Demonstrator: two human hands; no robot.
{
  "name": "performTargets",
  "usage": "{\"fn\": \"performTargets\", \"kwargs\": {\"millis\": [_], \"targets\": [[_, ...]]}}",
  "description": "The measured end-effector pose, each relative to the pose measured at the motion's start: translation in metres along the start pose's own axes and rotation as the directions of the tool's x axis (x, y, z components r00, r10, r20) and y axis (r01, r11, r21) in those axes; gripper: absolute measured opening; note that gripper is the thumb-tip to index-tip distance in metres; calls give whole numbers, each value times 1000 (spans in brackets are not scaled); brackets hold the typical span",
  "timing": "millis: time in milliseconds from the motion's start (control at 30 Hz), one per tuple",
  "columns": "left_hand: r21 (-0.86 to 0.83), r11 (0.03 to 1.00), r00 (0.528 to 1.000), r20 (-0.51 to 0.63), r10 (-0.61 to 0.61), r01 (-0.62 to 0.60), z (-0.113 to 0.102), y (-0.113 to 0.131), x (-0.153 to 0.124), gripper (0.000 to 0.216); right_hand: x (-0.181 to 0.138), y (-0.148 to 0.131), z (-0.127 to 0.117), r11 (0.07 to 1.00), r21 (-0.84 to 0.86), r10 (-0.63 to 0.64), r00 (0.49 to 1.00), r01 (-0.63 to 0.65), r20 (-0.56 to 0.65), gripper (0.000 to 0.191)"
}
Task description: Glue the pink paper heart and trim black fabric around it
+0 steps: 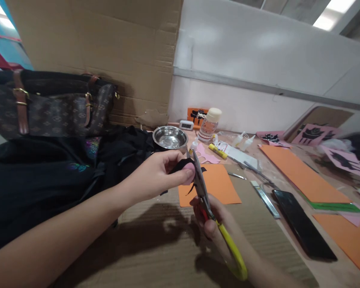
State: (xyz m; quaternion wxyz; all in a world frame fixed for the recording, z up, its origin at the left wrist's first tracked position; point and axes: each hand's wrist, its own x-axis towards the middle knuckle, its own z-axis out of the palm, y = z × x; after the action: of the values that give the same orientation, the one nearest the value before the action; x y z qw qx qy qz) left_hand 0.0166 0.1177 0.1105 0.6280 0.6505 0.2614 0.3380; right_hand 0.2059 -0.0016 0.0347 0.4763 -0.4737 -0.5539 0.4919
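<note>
Between the thumb and fingers of my left hand (156, 174) is a small piece of black and pink paper (188, 170), pinched above the work surface. My right hand (211, 220) grips scissors (201, 188) with yellow and red handles, their blades pointing up and away from me beside the paper's right edge. Whether the blades touch the paper I cannot tell. A thin black strip dangles just below the piece. Behind the scissors lies an orange sheet (223, 184) with small black scraps on it, partly hidden by my hands.
Brown cardboard (156, 256) covers the near work surface. A metal bowl (170, 138), a clear jar (209, 124) and a glue stick (217, 151) stand or lie beyond. To the right are a black phone (303, 224) and orange sheets (303, 172). Black cloth (48, 188) and a brown bag (57, 104) fill the left.
</note>
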Motion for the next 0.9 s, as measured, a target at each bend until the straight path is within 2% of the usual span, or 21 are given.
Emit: {"fn": "performTargets", "kwargs": {"millis": [900], "targets": [[-8, 1000, 1000, 10, 10, -10, -3, -7, 3, 25, 0, -3, 0, 999, 17, 47, 998, -47, -42, 65]]}}
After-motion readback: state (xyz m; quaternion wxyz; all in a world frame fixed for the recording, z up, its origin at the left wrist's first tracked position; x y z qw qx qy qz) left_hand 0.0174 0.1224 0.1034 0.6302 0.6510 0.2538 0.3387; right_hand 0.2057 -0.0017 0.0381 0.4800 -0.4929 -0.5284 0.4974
